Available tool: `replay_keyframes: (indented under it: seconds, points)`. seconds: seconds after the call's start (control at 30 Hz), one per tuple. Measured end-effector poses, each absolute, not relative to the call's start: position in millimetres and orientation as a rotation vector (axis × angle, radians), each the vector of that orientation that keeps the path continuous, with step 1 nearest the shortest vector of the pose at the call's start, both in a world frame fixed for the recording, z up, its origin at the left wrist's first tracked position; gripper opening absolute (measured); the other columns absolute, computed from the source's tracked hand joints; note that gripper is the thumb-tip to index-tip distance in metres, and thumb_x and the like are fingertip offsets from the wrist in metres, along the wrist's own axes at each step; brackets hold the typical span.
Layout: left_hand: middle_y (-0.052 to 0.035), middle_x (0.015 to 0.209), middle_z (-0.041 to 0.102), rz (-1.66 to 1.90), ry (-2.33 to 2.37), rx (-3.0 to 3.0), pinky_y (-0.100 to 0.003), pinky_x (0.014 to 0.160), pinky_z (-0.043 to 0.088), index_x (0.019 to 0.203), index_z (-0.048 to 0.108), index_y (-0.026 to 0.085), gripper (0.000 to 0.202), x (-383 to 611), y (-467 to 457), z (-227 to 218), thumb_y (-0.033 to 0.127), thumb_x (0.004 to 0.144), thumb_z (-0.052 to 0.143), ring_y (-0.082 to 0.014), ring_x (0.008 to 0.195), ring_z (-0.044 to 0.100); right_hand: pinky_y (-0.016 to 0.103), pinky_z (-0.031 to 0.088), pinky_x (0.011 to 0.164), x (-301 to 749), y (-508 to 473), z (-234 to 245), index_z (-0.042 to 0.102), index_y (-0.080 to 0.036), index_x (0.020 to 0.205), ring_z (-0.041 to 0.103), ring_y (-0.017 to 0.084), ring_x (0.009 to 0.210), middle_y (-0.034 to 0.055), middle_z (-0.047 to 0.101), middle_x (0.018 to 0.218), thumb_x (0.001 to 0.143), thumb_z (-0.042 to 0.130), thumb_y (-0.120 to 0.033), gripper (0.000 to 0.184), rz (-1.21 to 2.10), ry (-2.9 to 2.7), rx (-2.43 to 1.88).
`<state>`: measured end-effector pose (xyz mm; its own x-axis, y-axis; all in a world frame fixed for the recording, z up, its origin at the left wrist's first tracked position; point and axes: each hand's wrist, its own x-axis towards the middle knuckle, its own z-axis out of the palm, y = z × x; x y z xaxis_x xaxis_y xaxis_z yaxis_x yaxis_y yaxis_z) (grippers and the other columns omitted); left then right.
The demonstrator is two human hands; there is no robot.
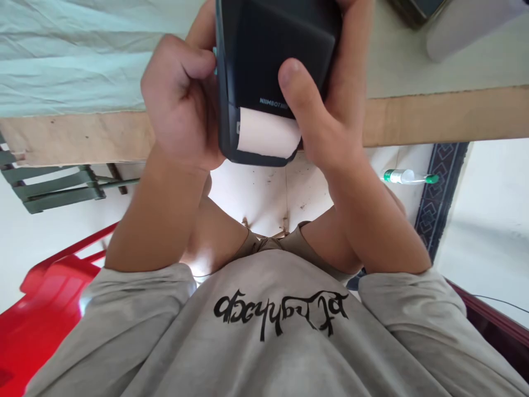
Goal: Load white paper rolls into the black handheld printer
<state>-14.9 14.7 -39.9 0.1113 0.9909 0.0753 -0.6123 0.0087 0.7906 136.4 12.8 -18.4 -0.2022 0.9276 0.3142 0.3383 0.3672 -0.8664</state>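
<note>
A black label printer (276,60) marked NIIMBOT is held in both hands over the table's front edge. A roll of pale pinkish-white paper (268,134) shows in the opening at its near end. My left hand (179,96) grips the left side, fingers curled, with its thumb against a small light-blue part (215,59) on that side. My right hand (324,110) wraps the right side, and its thumb lies across the black cover close to the logo. The fingers beneath the printer are mostly hidden, and its far end runs out of view at the top.
The table's wooden edge (433,117) runs across in front, with a pale green cloth (74,60) at left. At the upper right lie a dark object (413,11) and a pale cylindrical item (467,30). Below are a red chair (53,309), green slats (53,182) and a bottle (405,177).
</note>
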Motion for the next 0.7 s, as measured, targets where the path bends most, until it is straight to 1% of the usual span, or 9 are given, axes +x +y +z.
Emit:
replay_keyframes:
  seconds: [0.07, 0.13, 0.2, 0.23, 0.27, 0.33, 0.43, 0.57, 0.7]
  points:
    - [-0.0067, 0.076, 0.047, 1.397, 0.611, 0.865, -0.042, 0.096, 0.043, 0.072, 0.051, 0.015, 0.019, -12.4, 16.0, -42.2, 0.011, 0.074, 0.032, -0.0241, 0.098, 0.054, 0.02, 0.034, 0.111, 136.2, 10.8, -13.0, 0.042, -0.014, 0.116, 0.044, 0.008, 0.118, 0.0029, 0.045, 0.122, 0.082, 0.041, -0.035, 0.039, 0.834, -1.757, -1.128]
    - [-0.0056, 0.068, 0.042, 1.461, 0.642, 0.846, -0.046, 0.098, 0.041, 0.064, 0.045, 0.016, 0.019, -8.6, 16.5, -40.8, 0.013, 0.074, 0.029, -0.0243, 0.1, 0.055, 0.02, 0.031, 0.114, 136.9, 11.1, -11.4, 0.039, -0.011, 0.119, 0.04, 0.007, 0.123, 0.0048, 0.042, 0.127, 0.084, 0.037, -0.032, 0.04, 0.835, -1.792, -1.133]
    - [-0.0035, 0.062, 0.035, 1.48, 0.701, 0.798, -0.046, 0.101, 0.038, 0.056, 0.038, 0.017, 0.027, -6.1, 14.7, -35.4, 0.01, 0.079, 0.025, -0.023, 0.105, 0.055, 0.02, 0.03, 0.115, 138.8, 13.4, -13.0, 0.035, -0.009, 0.122, 0.038, 0.005, 0.125, 0.006, 0.039, 0.129, 0.086, 0.034, -0.032, 0.042, 0.832, -1.843, -1.093]
    - [-0.0029, 0.063, 0.036, 1.452, 0.719, 0.772, -0.047, 0.103, 0.036, 0.057, 0.04, 0.015, 0.031, -5.8, 13.0, -31.5, 0.007, 0.081, 0.022, -0.0226, 0.11, 0.054, 0.019, 0.03, 0.115, 140.1, 15.1, -14.5, 0.034, -0.008, 0.122, 0.038, 0.005, 0.125, 0.006, 0.039, 0.13, 0.087, 0.033, -0.031, 0.043, 0.829, -1.87, -1.069]
    - [-0.0026, 0.066, 0.041, 1.378, 0.733, 0.746, -0.047, 0.104, 0.034, 0.062, 0.047, 0.012, 0.037, -6.0, 10.8, -27.5, 0.005, 0.085, 0.019, -0.0221, 0.116, 0.05, 0.019, 0.03, 0.115, 141.4, 16.9, -16.2, 0.033, -0.007, 0.123, 0.038, 0.005, 0.125, 0.006, 0.039, 0.13, 0.086, 0.033, -0.031, 0.044, 0.82, -1.891, -1.05]
    - [-0.0044, 0.083, 0.052, 1.296, 0.706, 0.705, -0.048, 0.106, 0.033, 0.087, 0.055, 0.008, 0.043, -7.2, 6.5, -20.6, 0.012, 0.094, 0.013, -0.023, 0.125, 0.042, 0.02, 0.032, 0.114, 143.8, 20.2, -19.4, 0.032, -0.005, 0.124, 0.038, 0.006, 0.125, 0.0057, 0.04, 0.129, 0.086, 0.034, -0.031, 0.047, 0.797, -1.921, -1.012]
    - [-0.007, 0.106, 0.055, 1.257, 0.662, 0.691, -0.048, 0.105, 0.036, 0.105, 0.055, 0.01, 0.048, -8.8, 2.6, -17.6, 0.021, 0.097, 0.009, -0.0249, 0.131, 0.033, 0.021, 0.033, 0.114, 145.6, 22.9, -22.2, 0.032, -0.006, 0.124, 0.039, 0.006, 0.124, 0.0046, 0.04, 0.128, 0.086, 0.034, -0.033, 0.047, 0.779, -1.939, -0.995]
    - [-0.0042, 0.094, 0.055, 1.324, 0.702, 0.747, -0.051, 0.102, 0.037, 0.098, 0.058, 0.009, 0.045, -6.9, 2.3, -22.2, 0.018, 0.096, 0.013, -0.0258, 0.133, 0.029, 0.023, 0.03, 0.117, 145.4, 22.2, -22.5, 0.03, -0.011, 0.125, 0.036, 0.006, 0.129, 0.0012, 0.037, 0.133, 0.087, 0.032, -0.033, 0.045, 0.742, -1.977, -1.015]
    - [-0.002, 0.073, 0.049, 1.46, 0.858, 0.722, -0.039, 0.097, 0.046, 0.07, 0.056, 0.012, 0.032, -3.2, 2.9, -23.6, 0.014, 0.093, 0.033, -0.0261, 0.127, 0.039, 0.023, 0.03, 0.116, 145.3, 21.3, -23.1, 0.027, -0.011, 0.128, 0.035, 0.009, 0.131, 0.0011, 0.035, 0.133, 0.085, 0.033, -0.041, 0.052, 0.734, -1.977, -1.048]
